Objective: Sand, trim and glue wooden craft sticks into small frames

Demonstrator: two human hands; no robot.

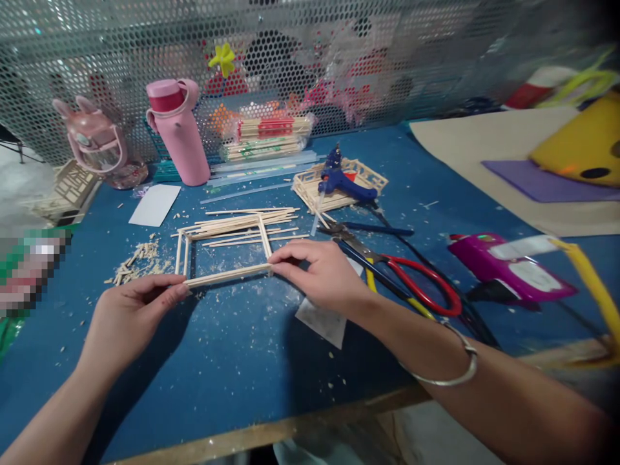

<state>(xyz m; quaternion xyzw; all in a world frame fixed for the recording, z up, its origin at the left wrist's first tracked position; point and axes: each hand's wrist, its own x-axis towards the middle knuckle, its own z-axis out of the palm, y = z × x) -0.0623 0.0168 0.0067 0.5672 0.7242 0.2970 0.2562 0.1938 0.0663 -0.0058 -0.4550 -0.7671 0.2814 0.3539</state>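
Between my hands is a rectangular frame of thin wooden sticks [227, 278], its near bar running from one hand to the other. My left hand [128, 316] pinches the frame's near left corner between thumb and fingers. At the near right corner, my right hand [324, 274] pinches the same frame. Loose wooden sticks [232, 224] lie behind and partly under its far side. Left of the frame is a heap of short cut stick pieces [143, 261]. Pliers with red handles [426, 284] lie beside my right hand, next to other tools.
A blue glue gun [346, 184] rests on a stick-built tray [307, 187] at the back. A pink bottle [181, 142], a clear pink cup [104, 148] and bagged sticks [271, 132] stand or lie by the mesh wall. A purple device [513, 268] is at right.
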